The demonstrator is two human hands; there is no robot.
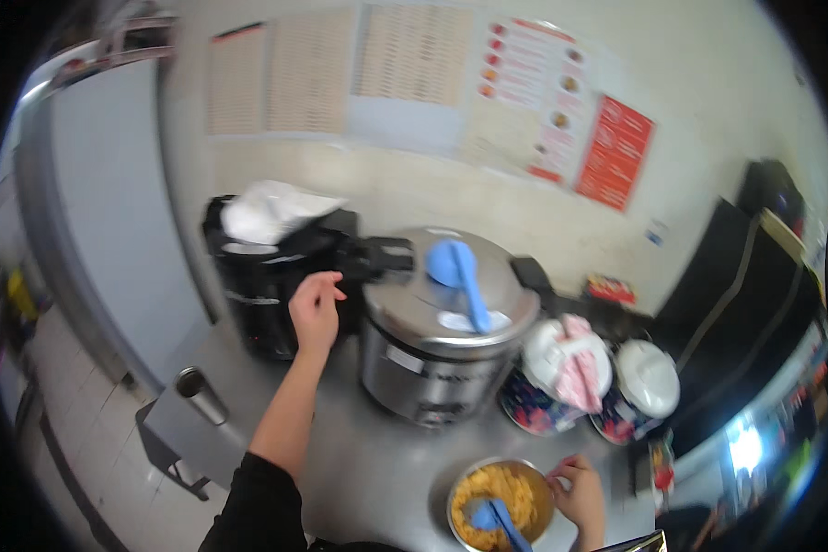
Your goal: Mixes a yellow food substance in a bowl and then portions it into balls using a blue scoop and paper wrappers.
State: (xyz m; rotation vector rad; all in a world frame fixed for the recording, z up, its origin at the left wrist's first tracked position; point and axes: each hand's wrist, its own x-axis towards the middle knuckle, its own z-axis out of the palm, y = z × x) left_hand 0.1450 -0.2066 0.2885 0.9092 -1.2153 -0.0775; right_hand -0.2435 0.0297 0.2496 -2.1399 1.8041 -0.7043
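Observation:
My left hand [314,310] is raised in front of a black electric cooker [265,303], fingers loosely curled and slightly apart, with nothing seen in it. My right hand [581,488] pinches the right rim of a metal bowl [542,483] at the front of the steel counter. Yellow, crumbly food [500,483] fills much of the bowl, and a blue spoon [500,517] rests in it. Just right of my left hand stands a large steel electric cooker [428,386], its lid [400,303] on. A blue rice paddle or ladle [459,276] lies on that lid.
Two lidded floral pots [535,407] [614,421] stand right of the steel cooker, a pink cloth [581,379] over the nearer lid. A metal cup [203,397] is at the counter's left. White plastic [276,207] covers the black cooker's top. Printed sheets [414,55] hang on the wall.

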